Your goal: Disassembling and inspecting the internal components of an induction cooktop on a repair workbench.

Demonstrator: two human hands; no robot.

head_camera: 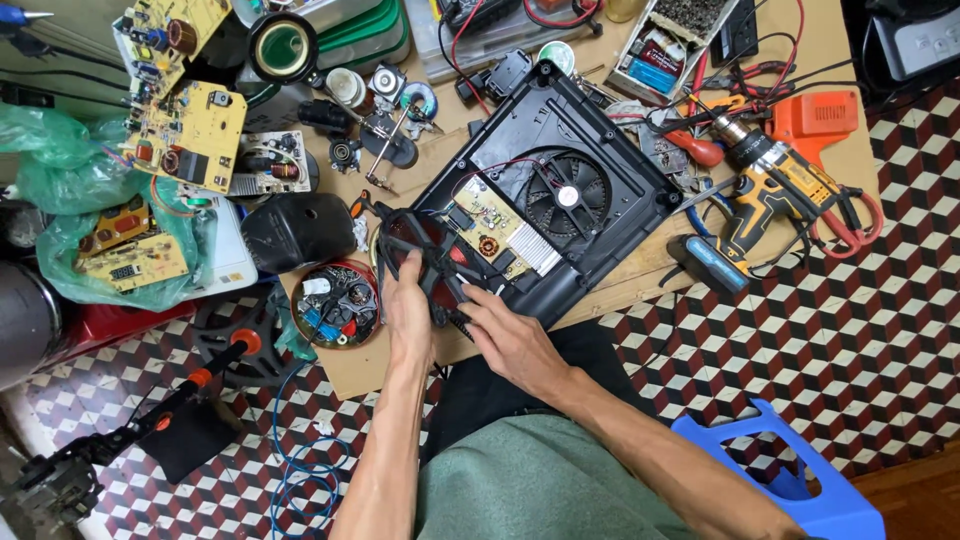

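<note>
An opened black appliance base (600,140) lies tilted on the low wooden table (845,150); inside it sit a round black fan (562,192) and a yellowish circuit board (490,225). At its near corner is a black spoked coil frame (420,250). My left hand (408,305) grips the near rim of that frame. My right hand (505,330) rests with its fingertips on the frame's edge, by the base's near corner. Both forearms reach up from the bottom of the view.
A yellow cordless drill (775,185) and an orange tool (815,115) lie at the right. Yellow circuit boards (190,135), green plastic bags (60,170), a round black part (335,303) and small parts crowd the left. A blue plastic stool (800,480) stands on the patterned tile floor (830,330).
</note>
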